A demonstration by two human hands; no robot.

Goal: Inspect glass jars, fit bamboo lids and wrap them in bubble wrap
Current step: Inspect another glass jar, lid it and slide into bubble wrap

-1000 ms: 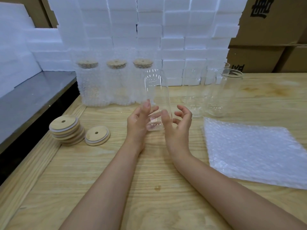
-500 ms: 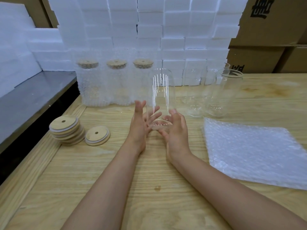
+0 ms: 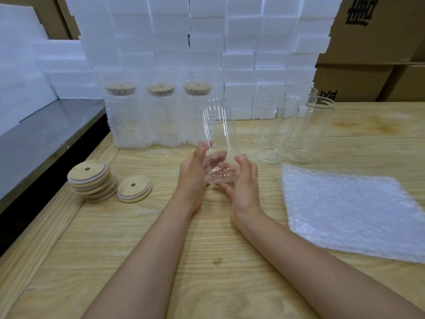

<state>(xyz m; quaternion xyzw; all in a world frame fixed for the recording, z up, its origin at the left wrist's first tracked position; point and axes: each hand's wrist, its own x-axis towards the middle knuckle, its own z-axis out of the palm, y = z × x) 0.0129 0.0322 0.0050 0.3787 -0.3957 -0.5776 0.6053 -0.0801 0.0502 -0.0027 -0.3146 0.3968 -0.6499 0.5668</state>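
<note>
Two edges hem the wooden worktop (image 3: 207,249): its left rim at nine o'clock, where it drops beside a grey steel ledge (image 3: 46,134), and a wall of white foam blocks (image 3: 207,42) at twelve o'clock, with cardboard boxes (image 3: 379,42) at two o'clock; bare wood lies open from the hands toward six o'clock.

At nine o'clock of the hands sits a stack of bamboo lids (image 3: 90,180), several deep, its layers too close to count; one single lid (image 3: 134,188) lies flat just beside it. At eleven o'clock stand three wrapped jars (image 3: 161,118) in a row, each lidded and touching its neighbour. At the centre is one bare glass jar (image 3: 218,134), roughly upright and without a lid. At one o'clock stand at least two empty jars (image 3: 308,130), a further rim showing behind them; at three o'clock lies one bubble wrap sheet (image 3: 349,212), flat.

The left hand (image 3: 195,176) has its fingers straight and spread against the glass jar's lower wall, thumb up along the side; the right hand (image 3: 243,183) curls its fingers under the base, thumb on the wall; whether the base clears the wood I cannot tell.
</note>
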